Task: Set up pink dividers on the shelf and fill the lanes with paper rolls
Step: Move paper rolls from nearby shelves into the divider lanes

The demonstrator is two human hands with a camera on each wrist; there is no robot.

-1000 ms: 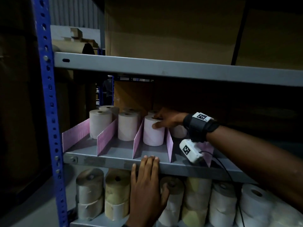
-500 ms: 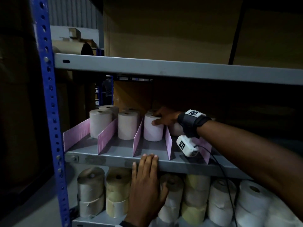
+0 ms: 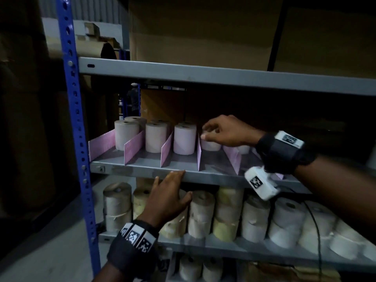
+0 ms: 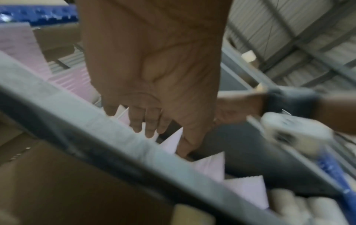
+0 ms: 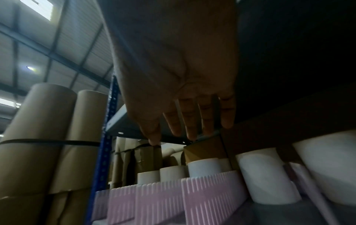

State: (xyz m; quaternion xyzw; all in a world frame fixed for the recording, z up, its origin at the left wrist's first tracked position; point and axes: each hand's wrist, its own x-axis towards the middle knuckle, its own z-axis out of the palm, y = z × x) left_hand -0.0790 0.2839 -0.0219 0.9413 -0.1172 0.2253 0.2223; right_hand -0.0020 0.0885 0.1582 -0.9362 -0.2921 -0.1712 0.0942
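Note:
Several pink dividers [image 3: 167,151] stand on the grey middle shelf [image 3: 142,169] and split it into lanes. Upright paper rolls fill the lanes: a tan one [image 3: 126,135] at the left, then another [image 3: 155,137], then a pinkish-white roll [image 3: 184,139]. My right hand [image 3: 207,132] reaches over a white roll [image 3: 210,146] in the fourth lane, thumb tip at its top edge. In the right wrist view its fingers [image 5: 189,130] hang nearly straight and hold nothing. My left hand [image 3: 173,178] lies flat against the shelf's front edge, fingers straight [image 4: 150,129].
The upper shelf [image 3: 203,78] hangs low over the lanes and carries cardboard boxes [image 3: 203,31]. A blue perforated upright [image 3: 75,119] bounds the left side. The lower shelf is packed with stacked paper rolls [image 3: 201,212]. Another roll [image 3: 243,149] stands behind my right wrist.
My right hand has left the third lane's roll and moved right, over the roll in the fourth lane. The left hand stays on the shelf edge.

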